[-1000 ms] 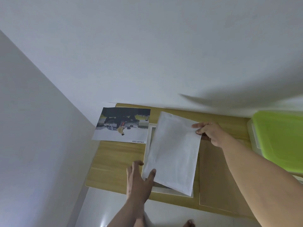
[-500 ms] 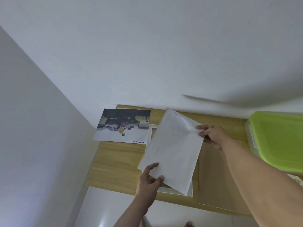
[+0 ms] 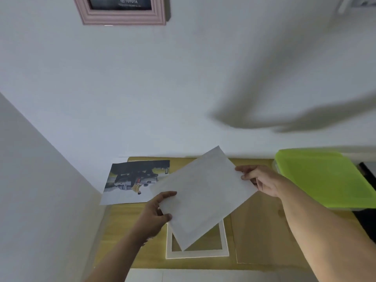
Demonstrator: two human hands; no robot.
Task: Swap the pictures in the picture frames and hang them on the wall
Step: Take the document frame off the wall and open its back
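Head view, looking down at a wooden table (image 3: 126, 231) set into the corner of a white wall (image 3: 142, 88), with the bottom of a pink picture frame (image 3: 122, 17) hanging high on it. On the table lie a lime-green lidded box (image 3: 325, 178) at the right, a brown backing board (image 3: 262, 231), a printed car picture (image 3: 132, 180) at the far left, and a white mat (image 3: 195, 254) lying flat with bare wood showing through its opening.

Both hands hold a blank-side-up white sheet (image 3: 203, 196) tilted above the mat. The step looks like squaring this sheet over the mat, so it should be turned until its edges run parallel with the opening, then lowered flat without creasing.

The left hand (image 3: 154, 216) pinches the sheet's near left edge, thumb on top and fingers beneath. The right hand (image 3: 262, 180) pinches the far right edge between thumb and fingertips. The sheet spans the gap between them, its lowest corner over the mat's opening.
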